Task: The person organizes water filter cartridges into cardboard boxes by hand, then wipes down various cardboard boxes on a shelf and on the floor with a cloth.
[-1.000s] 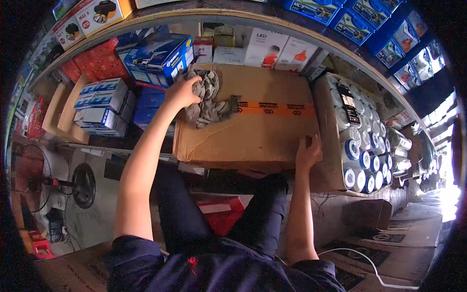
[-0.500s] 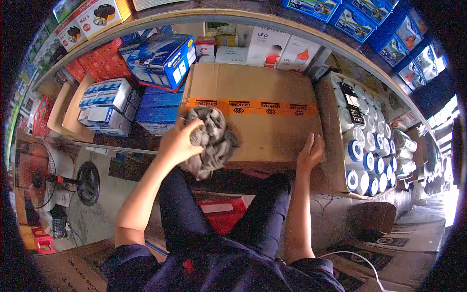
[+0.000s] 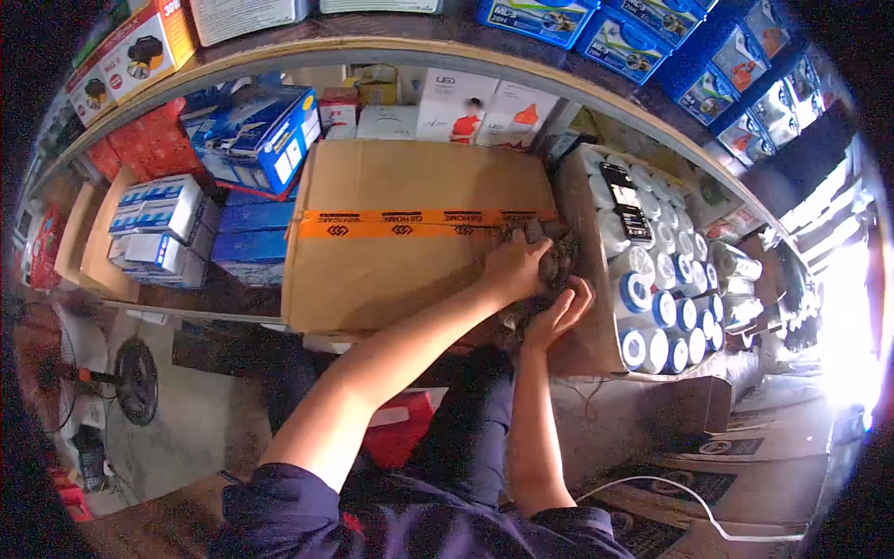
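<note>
A crumpled dark grey rag [image 3: 562,250] is bunched in my left hand [image 3: 515,268], whose fingers close round it. The rag lies against the right end of a brown cardboard box [image 3: 400,279] sealed with orange printed tape [image 3: 358,224]. My left arm reaches across the front of that box. Just below the rag, my right hand [image 3: 559,315] is by the box's lower right corner, fingers extended and slightly curved. Whether its fingertips touch the rag or the box is hard to make out.
To the right stands an open carton [image 3: 591,307] of white, blue-rimmed cylinders, with a phone [image 3: 626,202] on them. Blue boxes [image 3: 251,140] and small white-blue boxes [image 3: 158,224] sit left. A shelf edge [image 3: 410,51] curves overhead. A fan [image 3: 137,380] stands lower left.
My left hand has carried the rag rightward across the box to its right end, close to my right hand. The view has shifted right.
</note>
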Demonstrator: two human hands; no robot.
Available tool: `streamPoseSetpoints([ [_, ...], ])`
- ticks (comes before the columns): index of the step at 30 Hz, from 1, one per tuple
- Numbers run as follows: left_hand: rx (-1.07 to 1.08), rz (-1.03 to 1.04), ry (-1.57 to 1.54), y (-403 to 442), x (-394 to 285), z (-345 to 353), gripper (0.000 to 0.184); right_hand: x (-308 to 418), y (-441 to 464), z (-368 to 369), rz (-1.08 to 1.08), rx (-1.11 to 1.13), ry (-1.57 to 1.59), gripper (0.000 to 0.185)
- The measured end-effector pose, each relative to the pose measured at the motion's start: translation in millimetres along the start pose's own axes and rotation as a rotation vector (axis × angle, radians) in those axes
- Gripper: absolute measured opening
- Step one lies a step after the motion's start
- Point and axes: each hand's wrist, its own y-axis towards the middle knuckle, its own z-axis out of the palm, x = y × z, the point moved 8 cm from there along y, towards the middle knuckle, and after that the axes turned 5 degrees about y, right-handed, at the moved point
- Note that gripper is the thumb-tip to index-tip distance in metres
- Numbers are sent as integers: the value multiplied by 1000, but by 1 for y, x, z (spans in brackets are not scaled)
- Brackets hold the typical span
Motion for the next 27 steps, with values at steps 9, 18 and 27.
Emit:
streamPoseSetpoints([
  [9,-141,8,-18,39,30,38,73,-8,-1,-1,157,-26,107,29],
  [18,-361,-48,-254,108,163,68,72,-1,1,4,150,28,129,27],
  [27,-312,-197,-280,65,242,-44,73,5,0,9,46,89,-30,23],
])
